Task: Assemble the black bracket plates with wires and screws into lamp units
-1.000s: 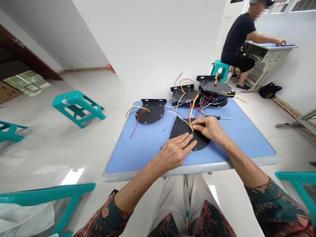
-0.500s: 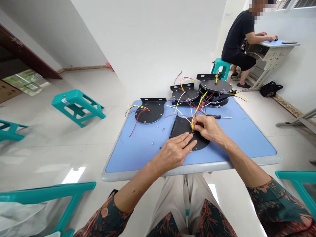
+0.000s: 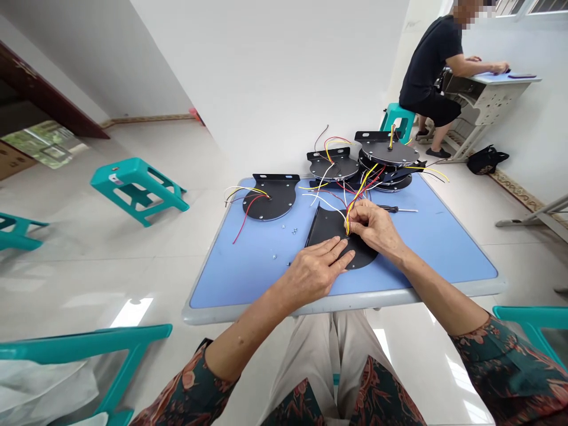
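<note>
A black metal plate point(image 3: 333, 220) with a rounded end and a bent edge on its left lies on the blue table in front of me. My left hand point(image 3: 316, 265) lies flat on it, fingers stretched out. Yellow, white and red wires point(image 3: 354, 208) rise from the plate's middle. My right hand point(image 3: 376, 229) pinches these wires close to where they come out; the fingertips partly hide the spot. Small loose screws point(image 3: 294, 231) lie left of the plate. Behind my right hand rests a screwdriver point(image 3: 402, 209) with a black handle.
A similar wired plate point(image 3: 269, 204) lies at the table's point(image 3: 248, 284) back left. Several more are stacked point(image 3: 387, 155) at the back right, beside another plate unit point(image 3: 333, 165). Green stools point(image 3: 137, 183) stand around. A person point(image 3: 432, 65) sits working at a desk beyond.
My right hand has shifted very slightly at the wires, still pinching. My left hand stays on the plate. The camera view has moved a little.
</note>
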